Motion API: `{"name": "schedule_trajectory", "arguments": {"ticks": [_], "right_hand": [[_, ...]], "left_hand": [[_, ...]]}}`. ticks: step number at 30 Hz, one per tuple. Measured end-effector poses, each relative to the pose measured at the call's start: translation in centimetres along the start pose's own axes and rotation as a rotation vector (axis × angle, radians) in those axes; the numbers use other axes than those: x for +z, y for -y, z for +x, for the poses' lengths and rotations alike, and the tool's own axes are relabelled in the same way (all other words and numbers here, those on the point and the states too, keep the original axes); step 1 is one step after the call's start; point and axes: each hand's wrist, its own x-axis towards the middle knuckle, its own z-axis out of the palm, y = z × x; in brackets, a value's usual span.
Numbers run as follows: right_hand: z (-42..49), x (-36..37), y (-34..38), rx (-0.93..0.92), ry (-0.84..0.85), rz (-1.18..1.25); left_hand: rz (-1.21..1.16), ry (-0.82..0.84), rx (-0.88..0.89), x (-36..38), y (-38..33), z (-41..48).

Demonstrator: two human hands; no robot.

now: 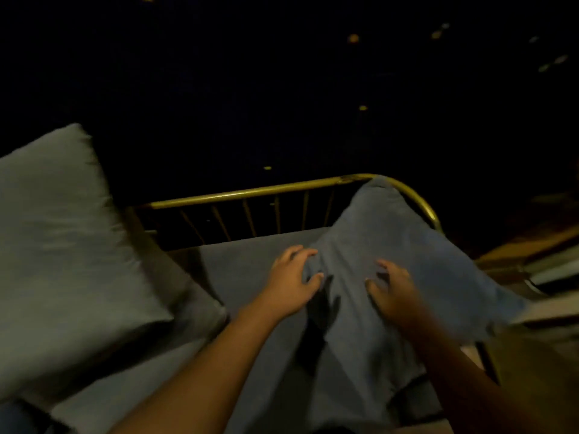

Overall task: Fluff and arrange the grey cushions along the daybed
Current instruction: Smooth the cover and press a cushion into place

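A dim room, with a brass rail [250,192] closing the far side of the daybed and curving down at its right end. We see a second cushion [62,245], large and pale grey, propped tilted at the left end. The grey cushion [391,245] lies at the right end of the mattress [244,270]. Its long axis runs away from us, and its far corner points up against the bend of the rail. Its right corner reaches the bed's right edge.

The left hand [291,280] grasps the cushion's left edge, with fabric caught between thumb and fingers. The right hand [391,289], blurred, lies on the cushion's face with fingers spread and bent. We cannot tell whether it gathers cloth. Bare mattress lies open between the two cushions, along the rail.
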Motion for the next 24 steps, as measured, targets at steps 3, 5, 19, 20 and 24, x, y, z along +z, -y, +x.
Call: {"name": "schedule_trajectory", "arguments": {"ticks": [3, 5, 19, 20, 24], "right_hand": [[-0.1, -2.4, -7.0, 0.171, -0.082, 0.114], [-0.5, -2.6, -11.0, 0.245, -0.136, 0.104], [0.8, 5.4, -17.2, 0.724, -0.567, 0.722], [1.0, 5.7, -17.3, 0.738, -0.561, 0.738], [1.4, 6.0, -17.4, 0.75, -0.562, 0.724]], "left_hand": [[0.051, 0.196, 0.04, 5.2, -3.6, 4.3], [0.051, 0.26, 0.053, 8.2, -5.1, 7.2], [-0.314, -0.056, -0.443, 15.6, 1.3, 22.7], [-0.365, -0.014, -0.481, 15.5, 2.3, 23.2], [-0.449, 0.087, -0.595, 15.5, 4.2, 23.4]]}}
